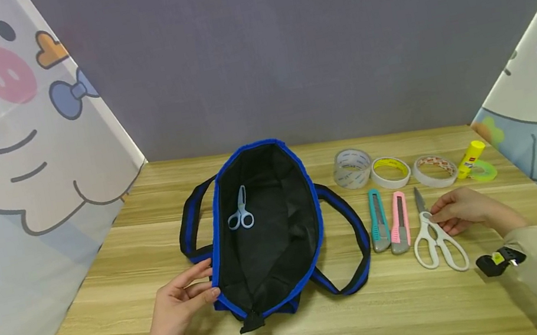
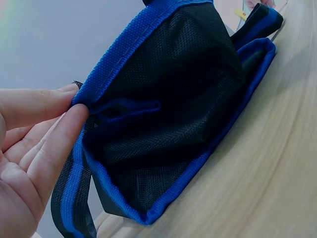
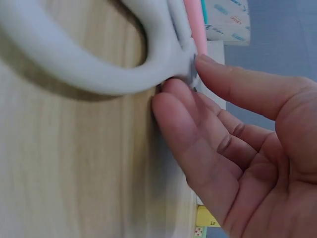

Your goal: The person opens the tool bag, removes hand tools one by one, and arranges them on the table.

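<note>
A black cloth bag with a blue rim (image 1: 315, 207) lies open on the wooden table, its two handles spread to the sides. Small blue scissors (image 1: 241, 214) lie inside it. My left hand (image 1: 210, 279) pinches the bag's near left rim between thumb and fingers; the left wrist view shows the bag (image 2: 168, 99) and my left hand (image 2: 74, 106) meeting at the blue edge. My right hand (image 1: 436, 219) pinches the large white-handled scissors (image 1: 438, 242) near their pivot while they lie flat on the table. In the right wrist view, my right hand (image 3: 183, 74) touches the white scissors (image 3: 99, 69) at a handle loop.
Left of the white scissors lie a teal cutter (image 1: 378, 220) and a pink cutter (image 1: 399, 222). Behind them stand three tape rolls (image 1: 390, 172), a yellow glue stick (image 1: 470, 157) and a green ring (image 1: 484, 171). Cartoon-printed panels wall both sides.
</note>
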